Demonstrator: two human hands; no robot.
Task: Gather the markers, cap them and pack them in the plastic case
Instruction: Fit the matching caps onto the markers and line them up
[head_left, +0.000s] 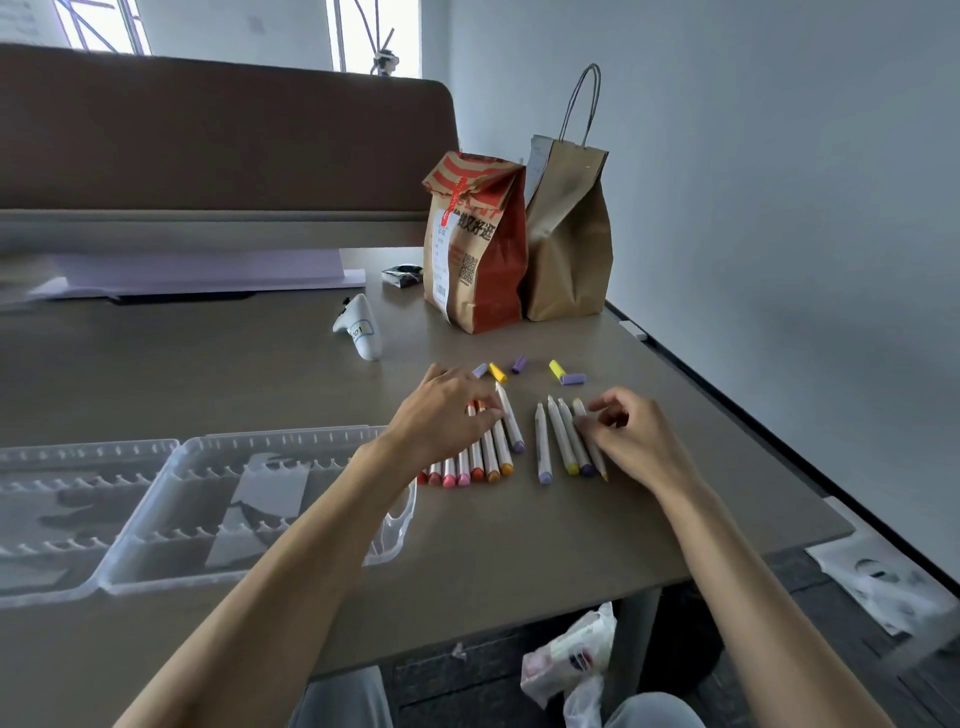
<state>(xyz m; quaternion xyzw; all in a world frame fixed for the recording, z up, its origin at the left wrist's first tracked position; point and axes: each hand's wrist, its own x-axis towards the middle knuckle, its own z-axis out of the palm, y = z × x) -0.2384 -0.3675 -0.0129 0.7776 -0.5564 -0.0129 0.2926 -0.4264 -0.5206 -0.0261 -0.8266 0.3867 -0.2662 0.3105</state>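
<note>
Left hand (447, 410) rests on marker row (488, 457); right hand (626, 434) pinches rightmost marker (578, 408); long axes run near-far, loose caps (573, 379) just beyond both hands

White markers (488, 452) in rows — loose caps (566, 375) beyond (clear case (156, 499) open).

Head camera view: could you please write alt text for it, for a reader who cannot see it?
A person's left hand presses on a row of markers on a table while the right hand touches a smaller group. Loose caps lie beyond; an open plastic case sits left.
</note>
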